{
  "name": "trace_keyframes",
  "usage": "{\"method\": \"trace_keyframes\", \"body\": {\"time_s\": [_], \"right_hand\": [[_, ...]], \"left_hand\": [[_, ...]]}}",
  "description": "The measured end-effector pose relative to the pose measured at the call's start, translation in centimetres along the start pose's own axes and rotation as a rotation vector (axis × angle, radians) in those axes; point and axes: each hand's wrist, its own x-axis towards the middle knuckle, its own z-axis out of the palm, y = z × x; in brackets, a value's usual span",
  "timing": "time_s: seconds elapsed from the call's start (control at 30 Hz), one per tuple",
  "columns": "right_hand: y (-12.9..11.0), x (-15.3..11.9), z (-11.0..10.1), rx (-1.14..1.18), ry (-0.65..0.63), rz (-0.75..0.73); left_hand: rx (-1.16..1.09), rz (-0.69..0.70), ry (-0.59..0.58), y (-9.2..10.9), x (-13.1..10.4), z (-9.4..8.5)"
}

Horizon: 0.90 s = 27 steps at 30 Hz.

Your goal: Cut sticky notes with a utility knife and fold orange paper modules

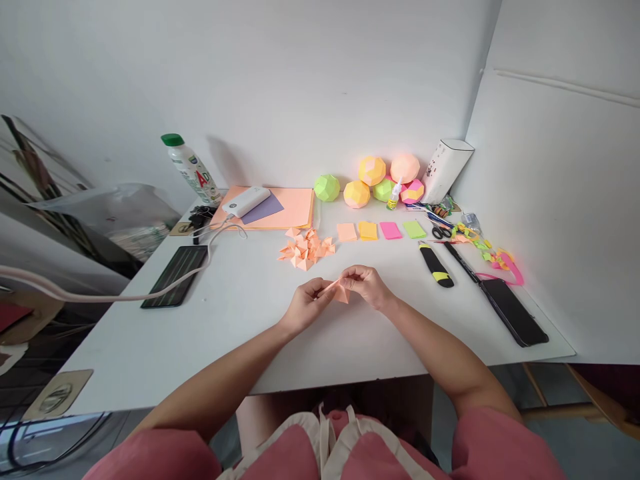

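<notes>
Between my two hands, above the white table, is a small folded piece of peach paper (342, 293). My left hand (309, 303) pinches its left edge, and my right hand (367, 285) grips its upper right part; the fingertips nearly meet and hide some of the folds. Just beyond my hands lies a loose pile of folded peach paper pieces (306, 249). Behind it to the right, small paper stacks sit in a row: peach (347, 232), orange (368, 231), pink (391, 230) and green (415, 229).
Several faceted paper balls (373, 171) and a glue bottle (394, 195) stand by the wall. To the right lie scissors (441, 232), a utility knife (436, 265) and a phone (513, 312). A power bank (247, 202) rests on peach sheets (295, 207), its cable crossing the left side.
</notes>
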Motion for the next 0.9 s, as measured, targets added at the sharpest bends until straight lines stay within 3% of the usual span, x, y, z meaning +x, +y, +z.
{"method": "trace_keyframes", "body": {"time_s": [0.43, 0.7, 0.9], "right_hand": [[0.47, 0.10, -0.11, -0.011, 0.022, 0.006], [0.31, -0.06, 0.01, -0.041, 0.011, -0.021], [0.31, -0.25, 0.13, -0.121, 0.001, -0.104]], "left_hand": [[-0.009, 0.006, -0.005, 0.14, -0.03, -0.07], [-0.032, -0.014, 0.052, -0.10, 0.14, -0.21], [-0.023, -0.021, 0.048, 0.10, 0.08, -0.21]]}}
